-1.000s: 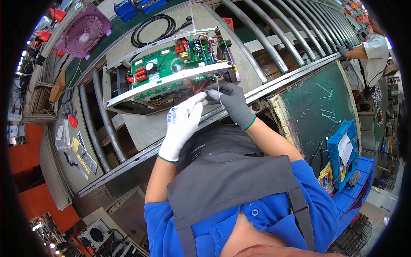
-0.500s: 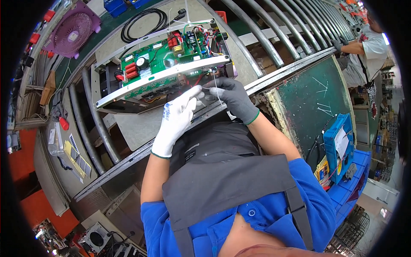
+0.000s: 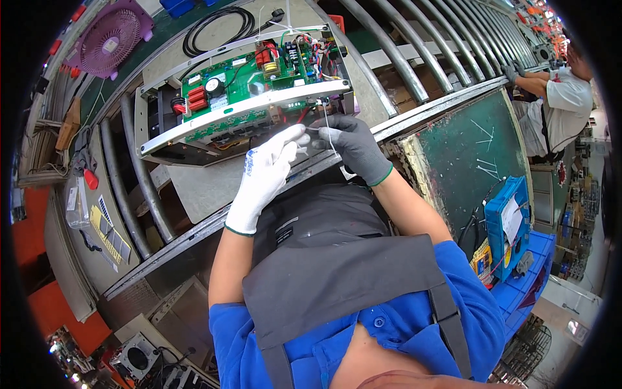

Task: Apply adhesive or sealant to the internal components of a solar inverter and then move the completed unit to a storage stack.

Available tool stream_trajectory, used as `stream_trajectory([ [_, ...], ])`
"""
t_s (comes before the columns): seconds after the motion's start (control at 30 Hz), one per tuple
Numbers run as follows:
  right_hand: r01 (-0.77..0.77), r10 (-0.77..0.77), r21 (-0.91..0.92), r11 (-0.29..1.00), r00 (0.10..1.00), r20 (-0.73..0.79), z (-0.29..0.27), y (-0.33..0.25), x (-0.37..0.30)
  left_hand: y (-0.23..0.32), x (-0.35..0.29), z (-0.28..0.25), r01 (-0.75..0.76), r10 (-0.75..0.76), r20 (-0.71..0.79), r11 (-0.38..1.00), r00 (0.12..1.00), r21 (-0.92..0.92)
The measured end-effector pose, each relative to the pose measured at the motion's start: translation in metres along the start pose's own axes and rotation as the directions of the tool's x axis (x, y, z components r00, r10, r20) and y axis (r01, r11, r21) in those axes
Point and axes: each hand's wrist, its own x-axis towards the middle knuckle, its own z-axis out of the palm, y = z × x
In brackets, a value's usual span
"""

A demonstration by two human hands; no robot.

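My left hand, in a white knit glove, has thumb and fingers pinched together in front of the open electronics unit. Close beside its fingertips is my right hand, in a grey glove with a green cuff, its fingers also bent into a pinch. A short, thin pale piece shows between the two sets of fingertips, too small to name. From the unit's near right corner a white cable tie hangs down across the grey fingers. Red wires show just behind the hands. Inside the metal frame sits a green circuit board.
A coiled black cable lies behind the unit, and a purple fan stands far left. Metal rollers run to the upper right, where another person works. White cable ties lie on the green board near a blue bin.
Both hands stay pinched close together with almost no movement. The whole view has shifted slightly. At upper right, the other person has leaned a little.
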Motion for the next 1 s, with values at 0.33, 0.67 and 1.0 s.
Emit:
stream_trajectory([
  [0.33,-0.013,0.011,-0.068,0.998,1.0,-0.025,0.007,-0.002,-0.001,0.002,0.004,-0.008,-0.073,0.076,-0.011,0.979,0.997,0.191],
  [0.67,0.027,-0.023,-0.179,0.983,0.999,0.027,0.013,-0.008,-0.001,-0.002,0.003,-0.011,-0.019,0.017,0.007,0.976,1.0,0.219],
  [1.0,0.078,-0.06,-0.26,0.963,0.995,0.078,0.016,-0.003,-0.002,0.0,0.002,-0.013,-0.047,0.045,0.015,0.96,0.999,0.275],
])
